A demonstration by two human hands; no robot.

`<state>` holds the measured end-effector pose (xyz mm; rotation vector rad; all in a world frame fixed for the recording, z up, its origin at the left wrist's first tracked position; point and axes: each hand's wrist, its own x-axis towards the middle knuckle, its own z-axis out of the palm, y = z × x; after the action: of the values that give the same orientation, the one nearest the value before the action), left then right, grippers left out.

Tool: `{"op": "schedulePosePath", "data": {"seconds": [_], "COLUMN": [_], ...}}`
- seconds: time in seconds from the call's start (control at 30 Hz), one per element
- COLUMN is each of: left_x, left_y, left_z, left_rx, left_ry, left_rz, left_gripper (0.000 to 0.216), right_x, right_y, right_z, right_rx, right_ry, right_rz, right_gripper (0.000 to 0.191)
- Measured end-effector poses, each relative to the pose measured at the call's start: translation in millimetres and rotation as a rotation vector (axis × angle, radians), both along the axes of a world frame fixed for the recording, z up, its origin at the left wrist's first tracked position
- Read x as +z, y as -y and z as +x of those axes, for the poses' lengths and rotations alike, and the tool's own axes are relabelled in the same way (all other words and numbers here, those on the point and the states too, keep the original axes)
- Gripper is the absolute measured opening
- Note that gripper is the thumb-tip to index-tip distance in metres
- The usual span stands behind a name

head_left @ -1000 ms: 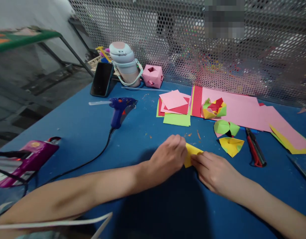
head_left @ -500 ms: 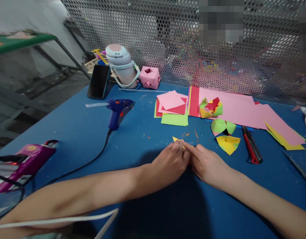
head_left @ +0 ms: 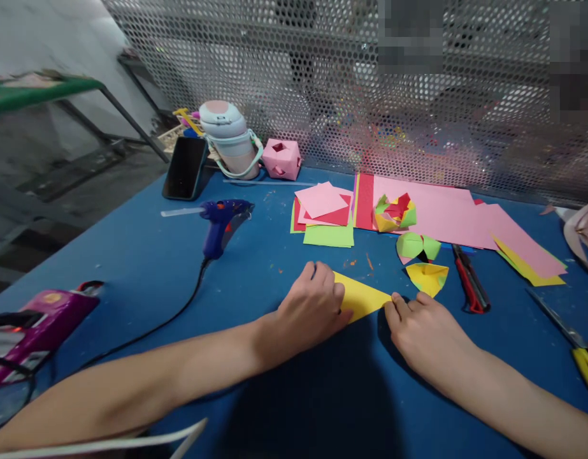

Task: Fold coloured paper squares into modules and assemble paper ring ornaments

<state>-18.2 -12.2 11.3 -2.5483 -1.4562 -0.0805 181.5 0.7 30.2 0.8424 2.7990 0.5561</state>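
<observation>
Yellow paper [head_left: 363, 298] is held at the blue counter [head_left: 260, 271], its nine o'clock side clamped in the grip of the left hand [head_left: 309, 307], its three o'clock tip pinched by the right hand [head_left: 423, 328].

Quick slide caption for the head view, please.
Left hand over one end of yellow paper, right hand at its pointed corner, on a blue table with glue gun and scissors.

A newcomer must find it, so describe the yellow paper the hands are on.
On the blue table, look between the left hand and right hand. The yellow paper there tapers rightward to a point. Unlike the bent yellow piece farther back, it lies nearly flat, touched by both hands.
</observation>
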Motion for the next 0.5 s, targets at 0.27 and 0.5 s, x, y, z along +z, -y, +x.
{"op": "schedulePosePath", "data": {"seconds": [0.27,0.5], "left_x": [-16.3,4.9], "left_y": [-6.4,-7.8], "left_z": [-1.8,-9.3], "left_rx": [-0.367,-0.142], "left_ry": [0.092,0.069], "left_rz": [-0.005,-0.104], "left_gripper": [0.024,0.051], "right_x": [-1.9,3.6], "right_y": [0.9,-7.4], "right_z": [-9.3,0.5], "right_rx": [-0.007,-0.066], "right_ry": [-0.089,-0.098], "right_rz": [0.009,-0.107], "right_gripper": [0.015,0.01]}}
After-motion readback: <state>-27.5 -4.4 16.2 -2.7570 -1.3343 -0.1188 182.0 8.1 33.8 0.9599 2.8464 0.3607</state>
